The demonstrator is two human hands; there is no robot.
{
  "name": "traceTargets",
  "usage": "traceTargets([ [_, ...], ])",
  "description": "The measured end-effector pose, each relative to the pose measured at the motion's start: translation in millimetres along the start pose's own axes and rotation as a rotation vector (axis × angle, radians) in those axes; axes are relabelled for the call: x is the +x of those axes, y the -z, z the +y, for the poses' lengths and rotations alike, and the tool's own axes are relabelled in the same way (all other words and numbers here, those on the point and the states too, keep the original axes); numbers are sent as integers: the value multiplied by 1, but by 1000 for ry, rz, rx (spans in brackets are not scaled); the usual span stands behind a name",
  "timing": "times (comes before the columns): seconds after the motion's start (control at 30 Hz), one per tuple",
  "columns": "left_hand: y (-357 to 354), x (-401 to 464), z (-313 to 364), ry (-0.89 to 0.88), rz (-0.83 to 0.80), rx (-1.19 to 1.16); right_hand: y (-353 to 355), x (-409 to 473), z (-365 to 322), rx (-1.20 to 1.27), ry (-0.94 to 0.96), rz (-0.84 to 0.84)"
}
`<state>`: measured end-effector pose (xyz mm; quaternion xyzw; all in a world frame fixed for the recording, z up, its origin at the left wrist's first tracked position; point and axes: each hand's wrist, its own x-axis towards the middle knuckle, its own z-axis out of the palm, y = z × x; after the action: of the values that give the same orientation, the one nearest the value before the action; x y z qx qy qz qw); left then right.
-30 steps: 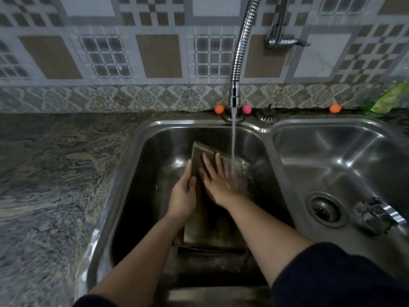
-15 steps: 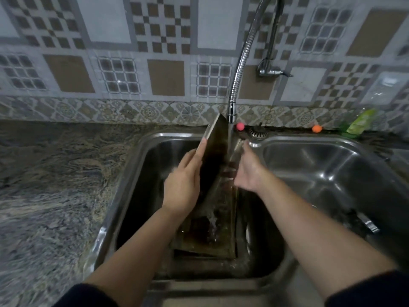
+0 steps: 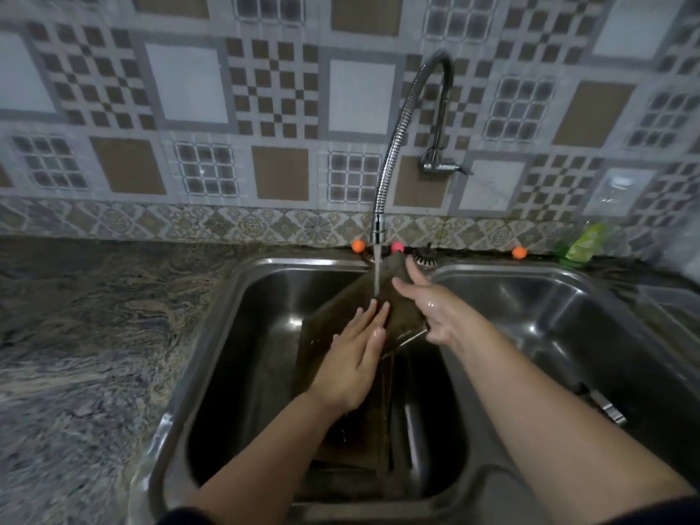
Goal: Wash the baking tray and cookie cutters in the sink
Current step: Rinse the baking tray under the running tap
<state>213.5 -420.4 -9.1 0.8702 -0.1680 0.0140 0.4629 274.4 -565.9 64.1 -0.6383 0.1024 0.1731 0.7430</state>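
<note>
Patterned tiles back a marbled table [image 3: 75,354] with a double steel sink [image 3: 242,305]. The tray [image 3: 341,308] stands tilted in the left basin at 12 o'clock, its top edge under the tap [image 3: 397,145], water running onto it. The left hand [image 3: 352,358] lies flat on the tray's face, fingers [image 3: 373,316] straight and together. The right hand [image 3: 435,308], at 1 o'clock, holds the tray's right edge, fingers spread with the thumb below. Orange and pink balls sit along the sink's back rim.
</note>
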Motion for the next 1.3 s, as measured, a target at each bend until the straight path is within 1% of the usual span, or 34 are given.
traceTargets([
  [0.07, -12, 19, 14, 73, 37, -80, -2, -3, 0, -148, 89, 25],
  [0.13, -17, 37, 24, 99, 84, -84, 0, -8, 0, -241, 149, 62],
  [0.23, -17, 64, 26, 110, 117, -56, 6, -17, 4, -171, 190, 42],
  [0.3, -15, 79, 19, 160, 114, -61, 9, -23, 4, -172, 222, 74],
  [0.37, -15, 82, 2, 299, 96, -66, 13, -26, 1, -176, 242, 149],
  [0.43, -19, 68, -18, 452, 11, -68, 21, -24, -5, -97, 230, 197],
  [0.47, -22, 55, -26, 472, -38, -79, 25, -21, -8, -50, 217, 216],
  [0.5, -25, 42, -31, 448, -78, -93, 28, -18, -12, -12, 204, 236],
  [0.57, -24, 20, -33, 307, -128, -51, 35, -10, -14, 30, 171, 278],
  [0.63, -13, 7, -31, 128, -139, 155, 36, -4, -15, 78, 118, 295],
  [0.7, 4, 0, -32, 6, -104, 325, 35, -1, -13, 141, 54, 293],
  [0.8, 27, -10, -35, -106, -20, 369, 26, -4, -10, 122, -16, 302],
  [0.87, 32, -13, -32, -138, 108, 294, 18, -6, -4, 97, -7, 262],
  [0.9, 33, -13, -30, -144, 188, 217, 17, -3, 2, 29, 15, 269],
  [0.93, 33, -11, -26, -151, 251, 127, 15, -2, 9, -93, 71, 297],
  [0.97, 32, -10, -21, -152, 283, 32, 15, -1, 20, -261, 169, 330],
  [1.03, 30, -6, -5, -154, 280, -132, 18, -9, 40, -585, 362, 430],
  [1.07, 28, -3, 4, -167, 269, -183, 20, -16, 48, -669, 442, 468],
  [1.13, 25, 3, 24, -200, 252, -254, 25, -26, 56, -644, 574, 531],
  [1.2, 20, 13, 45, -203, 238, -345, 36, -35, 51, -637, 639, 612],
  [1.27, 10, 25, 61, -179, 267, -427, 54, -38, 42, -694, 597, 662],
  [1.3, 4, 31, 67, -153, 279, -464, 65, -38, 37, -706, 555, 651],
])
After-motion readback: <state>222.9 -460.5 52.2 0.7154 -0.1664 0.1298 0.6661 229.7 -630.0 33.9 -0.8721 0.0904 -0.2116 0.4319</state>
